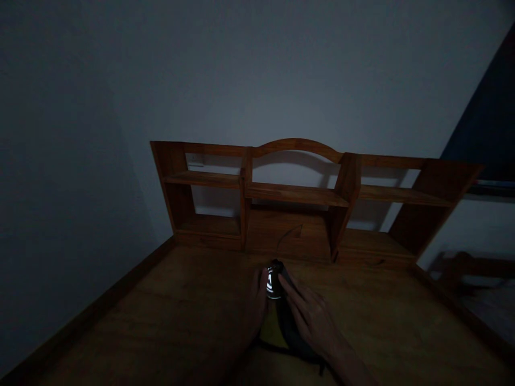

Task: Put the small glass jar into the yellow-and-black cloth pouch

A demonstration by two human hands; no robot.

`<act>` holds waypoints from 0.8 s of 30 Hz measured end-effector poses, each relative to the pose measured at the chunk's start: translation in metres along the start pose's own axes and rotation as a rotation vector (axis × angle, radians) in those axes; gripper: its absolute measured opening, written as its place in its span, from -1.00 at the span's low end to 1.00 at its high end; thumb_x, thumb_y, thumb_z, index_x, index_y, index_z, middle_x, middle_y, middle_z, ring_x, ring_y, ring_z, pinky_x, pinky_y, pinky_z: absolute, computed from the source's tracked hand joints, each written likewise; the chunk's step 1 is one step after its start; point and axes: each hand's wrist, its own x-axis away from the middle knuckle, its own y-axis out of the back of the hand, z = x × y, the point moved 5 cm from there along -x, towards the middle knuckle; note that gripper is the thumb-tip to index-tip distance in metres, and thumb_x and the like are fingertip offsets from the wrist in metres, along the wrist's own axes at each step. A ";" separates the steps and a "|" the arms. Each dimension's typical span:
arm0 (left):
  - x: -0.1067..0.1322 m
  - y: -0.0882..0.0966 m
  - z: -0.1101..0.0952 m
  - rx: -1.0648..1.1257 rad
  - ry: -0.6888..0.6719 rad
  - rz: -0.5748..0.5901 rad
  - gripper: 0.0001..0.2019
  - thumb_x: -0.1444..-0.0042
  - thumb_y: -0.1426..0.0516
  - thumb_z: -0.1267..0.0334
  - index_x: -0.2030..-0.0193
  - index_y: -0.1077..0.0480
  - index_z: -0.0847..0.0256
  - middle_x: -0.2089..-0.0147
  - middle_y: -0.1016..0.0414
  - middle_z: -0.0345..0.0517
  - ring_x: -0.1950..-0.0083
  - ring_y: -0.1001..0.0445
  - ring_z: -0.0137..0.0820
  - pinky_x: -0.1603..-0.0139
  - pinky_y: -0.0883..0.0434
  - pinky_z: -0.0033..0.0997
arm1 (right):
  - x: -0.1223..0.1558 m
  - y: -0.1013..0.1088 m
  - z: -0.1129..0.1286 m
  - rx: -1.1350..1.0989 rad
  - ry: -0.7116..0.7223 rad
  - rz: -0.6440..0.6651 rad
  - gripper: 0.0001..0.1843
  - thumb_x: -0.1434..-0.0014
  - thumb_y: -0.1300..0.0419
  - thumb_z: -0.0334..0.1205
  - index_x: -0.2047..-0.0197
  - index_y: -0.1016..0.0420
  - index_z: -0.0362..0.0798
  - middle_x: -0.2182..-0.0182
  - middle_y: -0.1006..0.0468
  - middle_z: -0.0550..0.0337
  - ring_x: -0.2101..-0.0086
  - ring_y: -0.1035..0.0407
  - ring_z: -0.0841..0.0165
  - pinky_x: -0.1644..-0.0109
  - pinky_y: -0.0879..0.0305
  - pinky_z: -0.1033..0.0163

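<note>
The room is dim. On a wooden desk stands a bottle-like object with a shiny dark top and a yellowish body. My left hand is wrapped round its left side. My right hand lies against its right side with fingers stretched toward the top, over a dark piece that I cannot make out. Both hands touch the object.
A wooden shelf unit with several bare compartments stands at the desk's back against a pale wall. A raised wooden rim runs along the desk's left edge. A dark shape and more wooden furniture sit to the right.
</note>
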 end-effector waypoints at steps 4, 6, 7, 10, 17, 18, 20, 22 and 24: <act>0.000 -0.008 -0.007 0.060 0.026 0.041 -0.61 -0.29 0.11 0.00 -0.08 -0.33 0.14 0.01 -0.54 0.01 0.00 -0.53 -0.26 -0.08 -0.43 -0.19 | -0.001 -0.003 -0.005 -0.118 -0.104 -0.140 -0.33 -0.36 0.03 -0.30 -0.46 0.16 0.13 -0.32 -0.22 0.15 -0.22 -0.26 0.21 -0.25 -0.30 0.03; 0.002 -0.013 -0.008 0.033 0.025 0.086 -0.59 -0.29 0.09 -0.04 -0.10 -0.30 0.14 0.04 -0.55 -0.01 0.04 -0.53 -0.26 -0.05 -0.43 -0.21 | 0.001 -0.007 -0.012 -0.199 -0.194 -0.219 -0.36 -0.36 0.00 -0.25 -0.45 0.09 0.09 -0.29 -0.29 0.10 -0.19 -0.31 0.21 -0.23 -0.32 0.04; 0.004 -0.016 -0.009 0.017 0.015 0.110 -0.58 -0.28 0.07 -0.05 -0.11 -0.29 0.14 0.04 -0.55 -0.02 0.03 -0.53 -0.26 -0.05 -0.42 -0.22 | 0.002 -0.009 -0.017 -0.237 -0.240 -0.250 -0.39 -0.35 -0.02 -0.23 -0.43 0.01 0.08 -0.26 -0.34 0.08 -0.17 -0.34 0.20 -0.22 -0.33 0.04; 0.008 -0.021 -0.010 0.005 -0.022 0.149 -0.58 -0.28 0.05 -0.06 -0.12 -0.30 0.14 0.03 -0.55 -0.02 0.04 -0.53 -0.25 -0.02 -0.42 -0.23 | 0.005 -0.016 -0.025 -0.337 -0.321 -0.277 -0.52 -0.33 -0.07 -0.15 -0.30 -0.27 0.05 -0.16 -0.46 0.06 -0.11 -0.41 0.18 -0.18 -0.37 0.04; 0.002 -0.017 0.003 0.020 0.095 0.016 -0.55 -0.29 0.09 -0.07 -0.10 -0.35 0.15 -0.03 -0.55 0.04 -0.04 -0.52 -0.23 -0.09 -0.40 -0.23 | 0.006 -0.017 -0.021 -0.528 -0.374 -0.248 -0.53 -0.34 -0.07 -0.04 -0.26 -0.32 0.05 -0.20 -0.41 0.02 -0.19 -0.31 0.15 -0.29 -0.21 -0.08; 0.000 -0.017 0.006 0.042 0.134 -0.004 -0.54 -0.29 0.10 -0.08 -0.10 -0.36 0.15 -0.06 -0.54 0.05 -0.07 -0.51 -0.23 -0.10 -0.39 -0.24 | 0.005 -0.019 -0.022 -0.574 -0.392 -0.262 -0.51 -0.34 -0.08 -0.04 -0.28 -0.29 0.06 -0.22 -0.38 0.02 -0.21 -0.28 0.16 -0.30 -0.20 -0.09; -0.005 -0.017 0.012 0.119 0.204 -0.023 -0.51 -0.29 0.12 -0.10 -0.09 -0.37 0.17 -0.10 -0.51 0.06 -0.12 -0.49 -0.24 -0.14 -0.38 -0.23 | 0.004 -0.024 -0.025 -0.703 -0.430 -0.316 -0.45 -0.28 -0.16 -0.02 -0.29 -0.26 0.05 -0.24 -0.36 0.00 -0.20 -0.29 0.16 -0.27 -0.24 -0.07; -0.009 -0.017 0.015 0.203 0.258 -0.026 -0.48 -0.30 0.15 -0.13 -0.05 -0.39 0.20 -0.09 -0.52 0.06 -0.10 -0.50 -0.24 -0.16 -0.37 -0.20 | 0.002 -0.029 -0.030 -0.849 -0.472 -0.368 -0.41 -0.17 -0.28 0.01 -0.21 -0.35 0.00 -0.18 -0.44 -0.03 -0.13 -0.38 0.14 -0.21 -0.33 -0.02; -0.011 -0.014 0.015 0.223 0.288 -0.025 -0.45 -0.30 0.17 -0.16 0.00 -0.41 0.21 -0.04 -0.55 0.06 -0.06 -0.52 -0.24 -0.15 -0.38 -0.18 | 0.002 -0.034 -0.037 -0.934 -0.561 -0.382 -0.51 -0.11 -0.32 0.06 -0.02 -0.50 -0.06 0.00 -0.58 -0.01 0.00 -0.49 0.12 -0.09 -0.43 0.06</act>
